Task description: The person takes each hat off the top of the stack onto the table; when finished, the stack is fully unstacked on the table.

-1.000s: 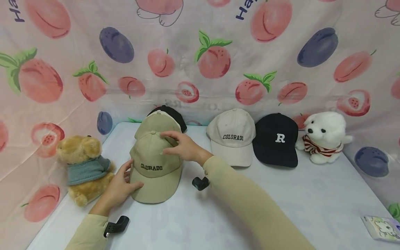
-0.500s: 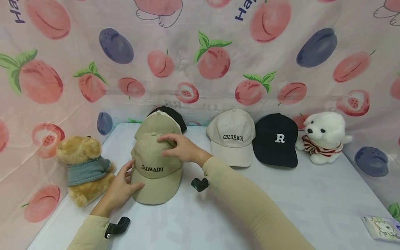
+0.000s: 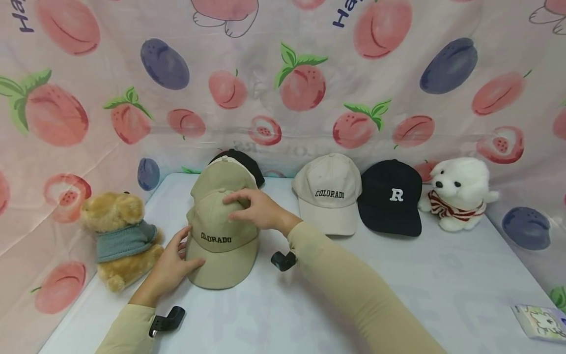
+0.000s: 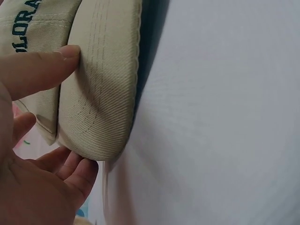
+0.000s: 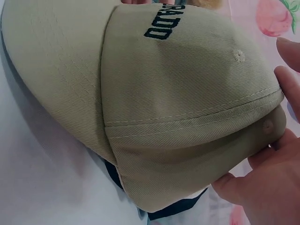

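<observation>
A khaki baseball cap (image 3: 223,268) lettered COLORADO stands in front of a row of nested caps on the left of the table. My left hand (image 3: 170,268) grips its brim at the left side. In the left wrist view the thumb (image 4: 40,68) lies on top of the brim and the fingers are at its edge. My right hand (image 3: 263,211) holds the crown from the upper right, its fingertips at the top and back in the right wrist view. Behind come another khaki cap (image 3: 223,174), a thin cream edge and a black cap (image 3: 247,162).
A cream COLORADO cap (image 3: 327,216) and a black cap (image 3: 389,216) with a white R sit right of centre. A brown plush toy (image 3: 121,241) is beside my left hand. At right are a white plush dog (image 3: 462,187) and a small printed packet (image 3: 539,322).
The front khaki cap has shifted very slightly to the right, with my left hand moving along. My right hand keeps nearly the same place at the crown.
</observation>
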Available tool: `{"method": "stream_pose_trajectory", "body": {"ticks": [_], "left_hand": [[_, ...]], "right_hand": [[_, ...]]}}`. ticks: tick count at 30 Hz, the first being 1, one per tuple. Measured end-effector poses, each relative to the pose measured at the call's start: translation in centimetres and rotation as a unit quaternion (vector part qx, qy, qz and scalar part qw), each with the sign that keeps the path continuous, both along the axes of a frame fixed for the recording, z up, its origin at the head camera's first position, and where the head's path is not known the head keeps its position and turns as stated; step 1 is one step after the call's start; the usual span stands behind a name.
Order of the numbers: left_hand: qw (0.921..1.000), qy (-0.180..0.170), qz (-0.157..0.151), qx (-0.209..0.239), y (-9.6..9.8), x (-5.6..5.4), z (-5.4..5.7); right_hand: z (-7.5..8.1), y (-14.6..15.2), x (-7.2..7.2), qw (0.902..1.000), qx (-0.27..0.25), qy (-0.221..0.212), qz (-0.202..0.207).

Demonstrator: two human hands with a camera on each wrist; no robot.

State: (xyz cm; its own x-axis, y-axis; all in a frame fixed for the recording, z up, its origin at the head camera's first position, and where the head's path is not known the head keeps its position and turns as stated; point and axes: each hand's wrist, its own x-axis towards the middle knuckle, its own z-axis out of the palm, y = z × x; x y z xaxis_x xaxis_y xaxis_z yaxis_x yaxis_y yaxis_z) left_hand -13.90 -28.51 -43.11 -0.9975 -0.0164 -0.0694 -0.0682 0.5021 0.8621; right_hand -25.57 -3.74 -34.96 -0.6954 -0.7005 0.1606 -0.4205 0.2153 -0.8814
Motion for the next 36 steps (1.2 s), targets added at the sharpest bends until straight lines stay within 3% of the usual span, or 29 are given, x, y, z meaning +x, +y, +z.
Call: {"method": "stream_pose_trajectory", "body": {"ticks": [19,26,36], "left_hand": [[0.9988,-0.005,-0.046,0.015,-0.1,0.5,0.3],[0.9992,-0.013,-0.036,0.015,-0.1,0.5,0.3],[0.9993,0.009,-0.035,0.008,0.1,0.6,0.4]], "right_hand": [[-0.1,0.8,0.1,0.9991,-0.041,0.007,-0.005],[0.1,1.2,0.2,0.9988,-0.048,0.005,-0.007],[0.4,1.9,0.6,0.9972,-0.072,0.016,-0.014]]}}
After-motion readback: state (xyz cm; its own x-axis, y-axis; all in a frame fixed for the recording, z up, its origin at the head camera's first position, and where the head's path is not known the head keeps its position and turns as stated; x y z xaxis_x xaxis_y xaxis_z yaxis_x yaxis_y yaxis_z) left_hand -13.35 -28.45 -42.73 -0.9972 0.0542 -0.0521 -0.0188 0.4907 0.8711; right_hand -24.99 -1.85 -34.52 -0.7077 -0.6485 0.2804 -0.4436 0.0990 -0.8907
